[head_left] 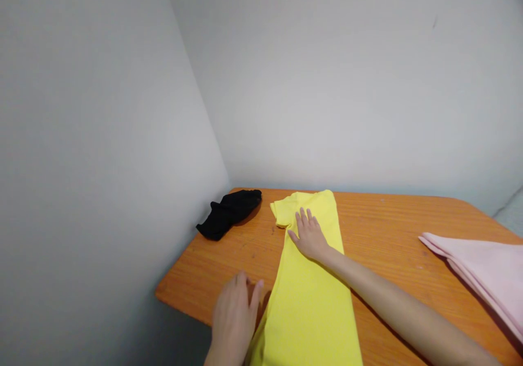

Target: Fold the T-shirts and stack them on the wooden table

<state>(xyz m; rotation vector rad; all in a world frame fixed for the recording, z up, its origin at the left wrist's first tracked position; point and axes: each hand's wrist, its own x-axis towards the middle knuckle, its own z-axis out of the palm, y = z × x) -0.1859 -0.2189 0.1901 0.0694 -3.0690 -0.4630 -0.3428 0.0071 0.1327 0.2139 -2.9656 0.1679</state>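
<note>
The yellow shirt [310, 311], laid on the table [388, 224], is cut off at its near end. Beside it the left hand [235, 314] is held loosely, thumb parted, fingertips partly hidden; farther, the right hand [311, 239] is laid flat on the shirt, fingers slightly spread.

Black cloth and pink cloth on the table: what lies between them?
In the head view, the yellow shirt lies between the black cloth and the pink cloth, with the right hand on it; wooden tabletop shows on either side.
</note>
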